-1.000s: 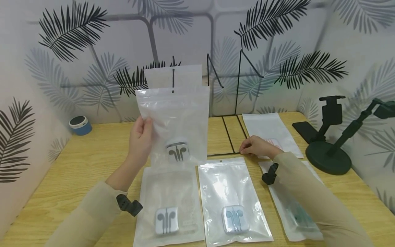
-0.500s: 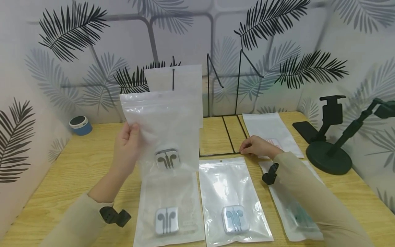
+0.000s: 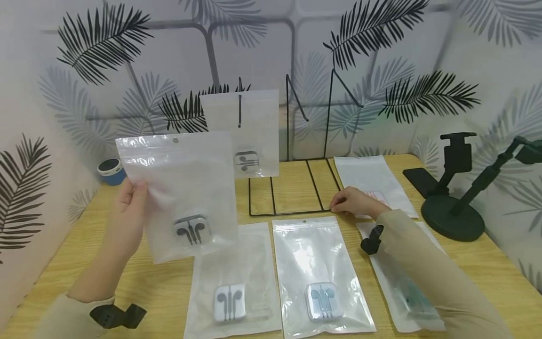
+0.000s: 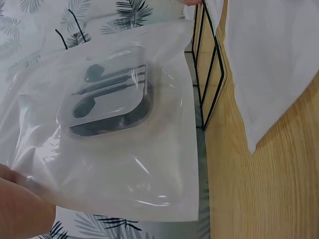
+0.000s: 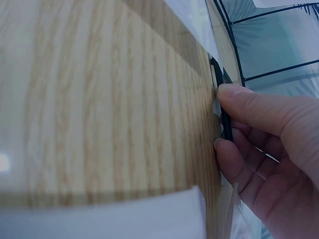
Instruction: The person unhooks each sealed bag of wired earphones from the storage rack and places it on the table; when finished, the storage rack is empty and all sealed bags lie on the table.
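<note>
My left hand (image 3: 127, 221) pinches the left edge of a white zip-lock bag (image 3: 182, 174), raised in front of the rack. Through the plastic shows a square earphone case (image 4: 107, 92) with dark earphones; the bag's punched hole has no hook through it. On a hook of the black wire rack (image 3: 292, 213) hangs another white bag (image 3: 258, 113), its case turned sideways. My right hand (image 3: 355, 202) holds the rack's front right corner, thumb and fingers on the wire in the right wrist view. The rack's two right hooks carry nothing.
Two earphone bags, left (image 3: 254, 263) and middle (image 3: 305, 254), lie at the table front. Another bag (image 3: 385, 268) is under my right forearm, and one more (image 3: 360, 169) lies behind. A black stand (image 3: 453, 216) is far right; a blue round speaker (image 3: 111, 171) is far left.
My left hand has drawn the bag left and slightly down, off the hook line, uncovering the hanging bag and the rack's left base. The right hand stays on the rack corner.
</note>
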Motion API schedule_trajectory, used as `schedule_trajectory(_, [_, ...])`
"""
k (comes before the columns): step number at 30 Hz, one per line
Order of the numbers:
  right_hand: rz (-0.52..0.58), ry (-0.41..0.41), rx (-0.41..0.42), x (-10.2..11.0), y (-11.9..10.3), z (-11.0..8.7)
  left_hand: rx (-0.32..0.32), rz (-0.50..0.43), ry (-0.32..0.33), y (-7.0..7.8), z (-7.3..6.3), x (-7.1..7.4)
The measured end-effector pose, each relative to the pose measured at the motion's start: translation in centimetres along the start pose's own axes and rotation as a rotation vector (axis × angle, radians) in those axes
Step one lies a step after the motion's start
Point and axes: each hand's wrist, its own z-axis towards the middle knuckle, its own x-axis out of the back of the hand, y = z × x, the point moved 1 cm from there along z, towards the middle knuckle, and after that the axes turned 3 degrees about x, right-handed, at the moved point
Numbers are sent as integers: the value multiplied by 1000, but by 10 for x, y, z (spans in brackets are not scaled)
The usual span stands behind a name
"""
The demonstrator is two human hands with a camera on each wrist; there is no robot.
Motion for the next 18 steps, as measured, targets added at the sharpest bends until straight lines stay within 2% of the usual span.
schedule_trajectory(4, [1,2,1,0,0,-1,-15,10,-1,-4,-4,19])
schedule_trajectory(7, [8,3,2,1,1,-1,23,4,-34,-10,-6,35])
schedule_trajectory(8, [9,3,5,1,0,-1,37,-7,-53,-12,-7,40])
schedule_trajectory(10, [11,3,7,1,0,-2,65,44,-92,-16,-9,53])
schedule_trajectory(15, [12,4,6,0,-2,-3,150,37,-206,-32,-12,87])
schedule_trajectory(18, [5,6,4,0,-2,-3,199,-70,-272,-49,-13,101])
